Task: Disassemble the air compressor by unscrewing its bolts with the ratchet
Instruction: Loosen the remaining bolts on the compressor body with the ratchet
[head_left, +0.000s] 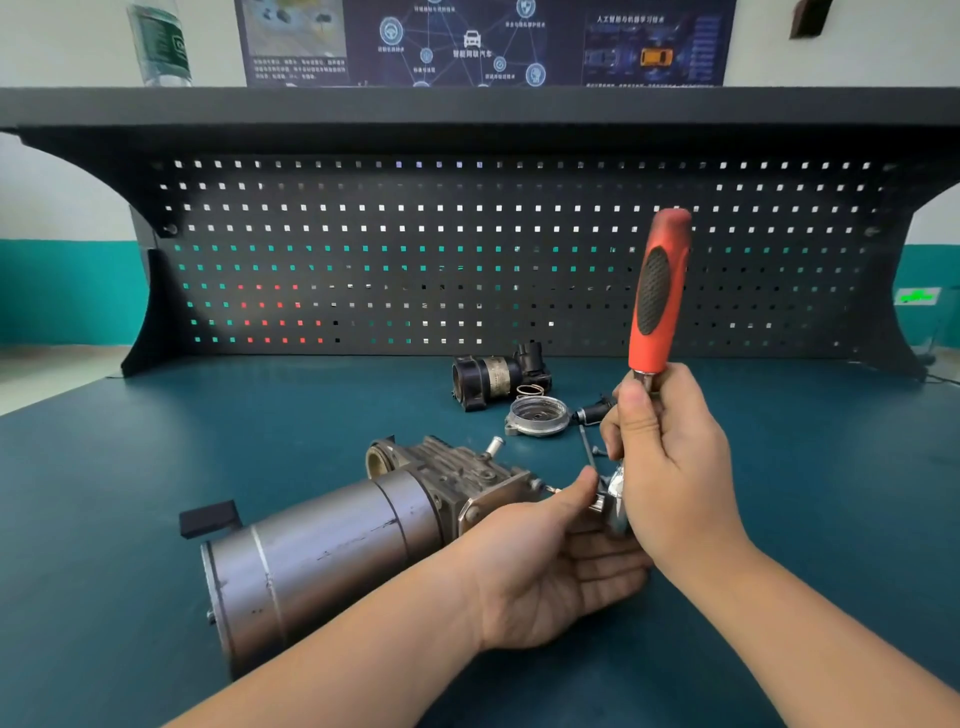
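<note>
Compressor (332, 535) lies on its side on the bench (104, 467), just left of my hands. My right hand (670, 467) grips the ratchet (657, 291) below its red handle, which stands upright. My left hand (556, 561) lies palm up, thumb pinching the ratchet head. Beyond my grip sit a metal cap (537, 415), a spring (530, 389) and a black motor part (493, 376).

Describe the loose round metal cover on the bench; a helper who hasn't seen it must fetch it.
On the teal bench, look behind the big grey air compressor, toward the pegboard. The round metal cover lies between the black motor part and the right hand. Unlike its dark neighbours, it is a shallow, silvery open ring.
</note>
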